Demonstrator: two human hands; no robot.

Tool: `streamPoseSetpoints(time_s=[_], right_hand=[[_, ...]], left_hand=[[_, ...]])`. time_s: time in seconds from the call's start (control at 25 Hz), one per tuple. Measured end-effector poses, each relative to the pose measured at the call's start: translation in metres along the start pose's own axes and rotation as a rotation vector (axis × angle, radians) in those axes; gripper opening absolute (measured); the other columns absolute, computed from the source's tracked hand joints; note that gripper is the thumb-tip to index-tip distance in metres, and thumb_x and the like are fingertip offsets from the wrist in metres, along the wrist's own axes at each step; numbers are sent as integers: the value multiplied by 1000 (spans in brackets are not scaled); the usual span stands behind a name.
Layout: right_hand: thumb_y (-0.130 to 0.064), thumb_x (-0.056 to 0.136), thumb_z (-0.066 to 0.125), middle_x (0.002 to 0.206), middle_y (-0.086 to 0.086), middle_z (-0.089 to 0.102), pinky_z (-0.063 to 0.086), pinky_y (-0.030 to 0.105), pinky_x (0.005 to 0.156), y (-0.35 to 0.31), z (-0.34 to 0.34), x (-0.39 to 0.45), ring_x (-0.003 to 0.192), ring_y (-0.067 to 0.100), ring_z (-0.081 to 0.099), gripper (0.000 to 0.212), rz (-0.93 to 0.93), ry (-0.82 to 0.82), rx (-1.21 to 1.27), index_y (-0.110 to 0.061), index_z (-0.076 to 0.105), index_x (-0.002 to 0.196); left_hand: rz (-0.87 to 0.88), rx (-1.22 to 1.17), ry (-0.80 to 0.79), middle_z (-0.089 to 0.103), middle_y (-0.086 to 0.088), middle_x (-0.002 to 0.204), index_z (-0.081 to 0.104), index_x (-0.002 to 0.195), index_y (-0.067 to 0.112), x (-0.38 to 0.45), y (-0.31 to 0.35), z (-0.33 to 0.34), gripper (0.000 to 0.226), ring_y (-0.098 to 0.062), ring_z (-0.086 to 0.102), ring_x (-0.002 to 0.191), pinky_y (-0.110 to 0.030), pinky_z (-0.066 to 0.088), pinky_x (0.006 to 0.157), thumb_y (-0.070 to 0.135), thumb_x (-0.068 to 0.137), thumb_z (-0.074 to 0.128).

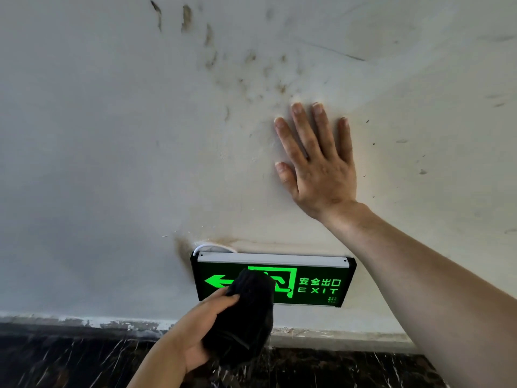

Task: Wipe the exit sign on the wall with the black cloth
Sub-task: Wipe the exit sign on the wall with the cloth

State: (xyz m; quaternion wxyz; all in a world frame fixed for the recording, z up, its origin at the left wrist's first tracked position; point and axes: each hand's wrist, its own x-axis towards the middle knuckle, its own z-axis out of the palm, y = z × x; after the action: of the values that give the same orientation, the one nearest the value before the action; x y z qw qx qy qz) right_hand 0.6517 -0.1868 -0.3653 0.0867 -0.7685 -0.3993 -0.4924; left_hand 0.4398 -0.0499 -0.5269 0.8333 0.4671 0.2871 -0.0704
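- One exit sign (313, 284) on the wall, with one green arrow (216, 281), one running-figure panel (282, 280), four Chinese characters and one word, EXIT.
- One white cable (208, 245) looping at the sign's top left corner.
- One black cloth (244, 317), bunched into a single wad.
- Two hands: one left hand (195, 331) and one right hand (319, 166), each on a bare forearm.
- Five fingers (300, 127) countable on the right hand (thumb included); on the left hand only the thumb shows, the others being behind the cloth.
- One wall (98, 149), with many brown smudges (too scattered to count).
- One dark marbled skirting band (70, 357) along the bottom.
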Motion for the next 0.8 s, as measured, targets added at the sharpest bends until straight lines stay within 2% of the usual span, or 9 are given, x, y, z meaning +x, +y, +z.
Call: streamPoseSetpoints(time_s=[0.08, 0.24, 0.28, 0.4, 0.48, 0.56, 0.64, 0.72, 0.8], right_hand=[[-44, 98, 34, 163, 5, 15, -7, 45, 118, -3, -20, 0, 149, 26, 4, 62, 16, -97, 50, -23, 14, 154], [-42, 95, 39, 158, 2, 30, 15, 41, 120, -15, -71, -22, 148, 19, 18, 54, 81, -173, 371, -23, 37, 146], [-45, 94, 40, 157, -5, 33, 21, 38, 119, -18, -84, -32, 146, 11, 21, 52, 164, -268, 527, -29, 40, 143], [-61, 85, 45, 147, -27, 38, 33, 32, 112, -21, -113, -62, 132, -10, 34, 52, 478, -698, 1025, -53, 36, 136], [-57, 82, 57, 140, -26, 46, 39, 30, 107, -18, -123, -79, 123, -11, 45, 52, 654, -848, 1281, -57, 41, 131], [-42, 81, 66, 129, -19, 59, 48, 28, 99, -15, -127, -91, 114, -5, 57, 45, 735, -866, 1408, -50, 55, 124], [-26, 79, 69, 112, -10, 69, 57, 30, 83, -14, -130, -100, 101, 5, 67, 36, 809, -847, 1459, -42, 65, 111], [-14, 80, 69, 100, -2, 72, 59, 31, 69, -13, -131, -108, 90, 13, 71, 27, 897, -826, 1469, -34, 70, 98], [-6, 83, 68, 91, 3, 71, 57, 29, 63, -12, -132, -115, 80, 14, 70, 24, 999, -788, 1469, -29, 70, 91]], left_hand=[[57, -92, -56, 73, -24, 114, 74, 113, 17, -17, 9, 18, 32, -41, 73, 99, -45, 60, 75, 17, 81, 69], [151, -74, -136, 73, -19, 120, 72, 118, 28, -47, 33, 50, 34, -39, 71, 107, -46, 59, 80, 24, 84, 71], [180, -50, -152, 72, -19, 121, 71, 120, 28, -53, 38, 57, 37, -38, 70, 109, -45, 59, 81, 25, 83, 74], [255, 68, -178, 72, -21, 120, 71, 120, 20, -68, 47, 75, 38, -38, 71, 108, -38, 61, 79, 24, 82, 76], [277, 167, -164, 74, -23, 113, 68, 119, 10, -72, 48, 83, 40, -37, 73, 99, -36, 61, 73, 21, 82, 73], [267, 240, -147, 74, -22, 104, 63, 119, 0, -73, 45, 86, 45, -34, 74, 90, -34, 61, 68, 19, 79, 73], [252, 256, -140, 73, -22, 100, 65, 116, -1, -76, 44, 87, 45, -32, 73, 88, -33, 60, 68, 18, 77, 79], [229, 239, -167, 73, -23, 106, 70, 113, 3, -76, 41, 84, 42, -33, 73, 93, -34, 60, 72, 14, 75, 85], [183, 224, -195, 72, -25, 114, 73, 114, 6, -76, 36, 81, 43, -35, 71, 102, -35, 60, 78, 13, 72, 80]])
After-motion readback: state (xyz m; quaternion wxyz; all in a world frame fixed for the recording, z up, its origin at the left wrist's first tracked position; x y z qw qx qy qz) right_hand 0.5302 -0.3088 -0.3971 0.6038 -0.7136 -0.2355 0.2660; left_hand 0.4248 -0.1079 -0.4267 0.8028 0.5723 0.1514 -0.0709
